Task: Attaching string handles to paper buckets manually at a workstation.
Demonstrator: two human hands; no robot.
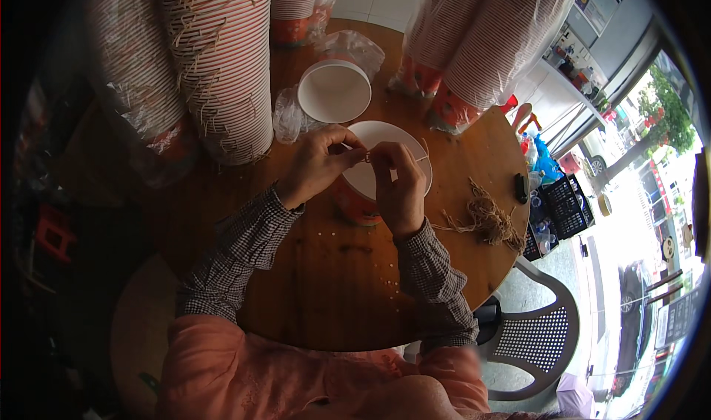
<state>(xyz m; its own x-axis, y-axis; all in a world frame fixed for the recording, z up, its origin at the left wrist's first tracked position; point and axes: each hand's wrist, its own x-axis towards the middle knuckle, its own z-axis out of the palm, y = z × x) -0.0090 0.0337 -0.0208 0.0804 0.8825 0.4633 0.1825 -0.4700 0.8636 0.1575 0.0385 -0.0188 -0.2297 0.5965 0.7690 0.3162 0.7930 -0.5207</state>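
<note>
In front of me stands a paper bucket [385, 131], white inside and red outside. Both hands meet over its near left rim. My left hand [317, 167] is closed in a pinch, thumb against fingers, on a thin tan bit of twine [368, 157]. My right hand [400, 190] pinches at the same spot, its fingertips close to the left ones. A pale strand sticks out past the right hand over the bucket's right rim. How the twine runs between the fingers is too small to tell. A loose bundle of twine [489, 218] lies to the right.
Another white-lined bucket [335, 90] lies beyond, beside clear plastic wrap [291, 116]. Tall bucket stacks [226, 72] with twine ends rise at the left, wrapped stacks [496, 57] at the far right. A small black object [521, 189] sits at the table's right edge, near a grey chair [541, 338].
</note>
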